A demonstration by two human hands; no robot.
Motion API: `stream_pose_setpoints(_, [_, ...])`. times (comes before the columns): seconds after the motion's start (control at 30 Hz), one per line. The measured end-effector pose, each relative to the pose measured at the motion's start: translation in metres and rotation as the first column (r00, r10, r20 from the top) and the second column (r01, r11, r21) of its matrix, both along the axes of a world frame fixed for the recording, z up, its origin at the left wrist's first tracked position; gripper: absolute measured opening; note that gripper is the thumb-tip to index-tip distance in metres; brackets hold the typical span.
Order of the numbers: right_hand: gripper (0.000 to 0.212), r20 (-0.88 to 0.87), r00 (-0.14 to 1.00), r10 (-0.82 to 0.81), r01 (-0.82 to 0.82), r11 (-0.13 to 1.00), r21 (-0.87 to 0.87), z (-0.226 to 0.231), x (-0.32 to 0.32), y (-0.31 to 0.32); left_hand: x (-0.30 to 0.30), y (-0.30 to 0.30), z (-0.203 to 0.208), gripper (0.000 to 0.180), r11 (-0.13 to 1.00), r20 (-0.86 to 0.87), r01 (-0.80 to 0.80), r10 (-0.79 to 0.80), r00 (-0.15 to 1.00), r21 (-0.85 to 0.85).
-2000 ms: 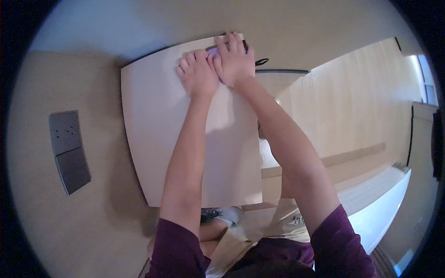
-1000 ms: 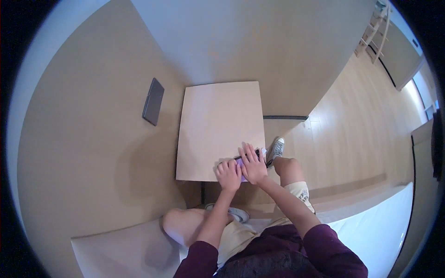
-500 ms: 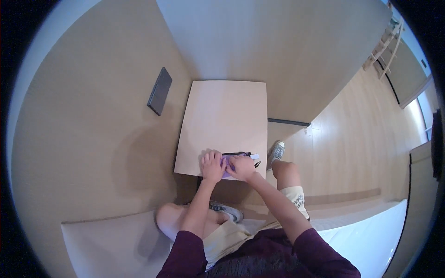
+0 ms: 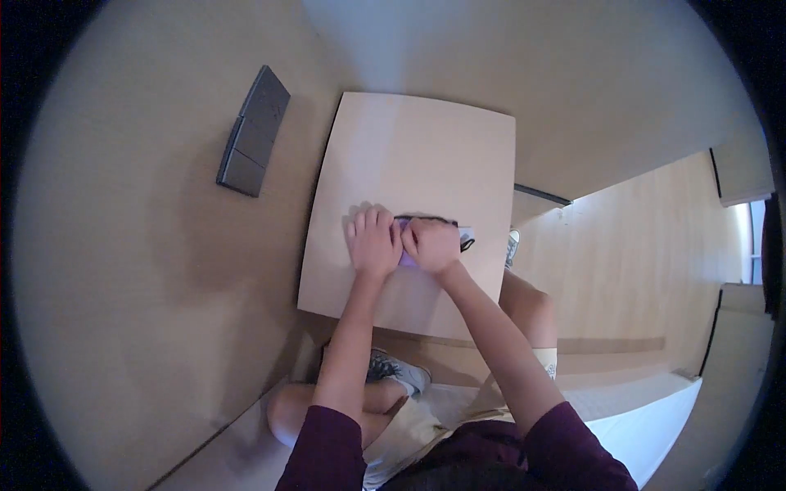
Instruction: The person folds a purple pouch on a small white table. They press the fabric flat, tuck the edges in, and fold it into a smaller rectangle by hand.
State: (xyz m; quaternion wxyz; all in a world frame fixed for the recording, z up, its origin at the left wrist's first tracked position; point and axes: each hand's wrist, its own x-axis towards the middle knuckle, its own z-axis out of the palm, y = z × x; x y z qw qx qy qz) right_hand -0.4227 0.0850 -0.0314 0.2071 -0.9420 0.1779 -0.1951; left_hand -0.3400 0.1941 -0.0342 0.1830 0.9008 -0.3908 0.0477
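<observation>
A small purple pouch [image 4: 407, 259] with a black-edged upper side lies on the light wooden table [image 4: 417, 155]. My left hand [image 4: 375, 240] rests over the pouch's left end, its fingers stretched out and lying flat, with the thumb beside the right hand. Curled closed over the middle and right of the pouch is my right hand [image 4: 434, 244]; its fingertips are mostly hidden. A white tag [image 4: 466, 233] and a black loop [image 4: 467, 245] stick out past the pouch's right end. Both hands cover most of the pouch.
A dark rectangular panel [image 4: 257, 131] is fixed on the wall left of the table. A wooden partition [image 4: 573, 98] stands behind and to the right. My legs are on either side of the table's near edge, above a white seat [image 4: 655, 425].
My view has shifted, so the table looks larger and nearer. Both hands and the pouch sit farther from the table's near edge. The right hand has closed more tightly.
</observation>
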Motion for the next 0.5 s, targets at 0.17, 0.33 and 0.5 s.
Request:
stream_pose_setpoints(0.17, [0.031,-0.044,0.998,-0.046,0.046,0.999,-0.007,-0.011,0.049,-0.014,0.035,-0.023,-0.015,0.022,0.983,0.099,-0.182,0.184,0.978,-0.027])
stream_pose_setpoints(0.33, [0.031,-0.03,0.994,-0.106,0.103,0.992,-0.068,-0.007,0.095,-0.034,0.076,-0.052,-0.018,0.021,0.964,0.092,-0.265,0.267,0.959,-0.035])
stream_pose_setpoints(0.5, [0.035,-0.079,0.986,-0.148,0.139,0.985,-0.103,-0.009,0.129,-0.057,0.11,-0.081,-0.031,0.022,0.953,0.14,-0.3,0.304,0.942,-0.05])
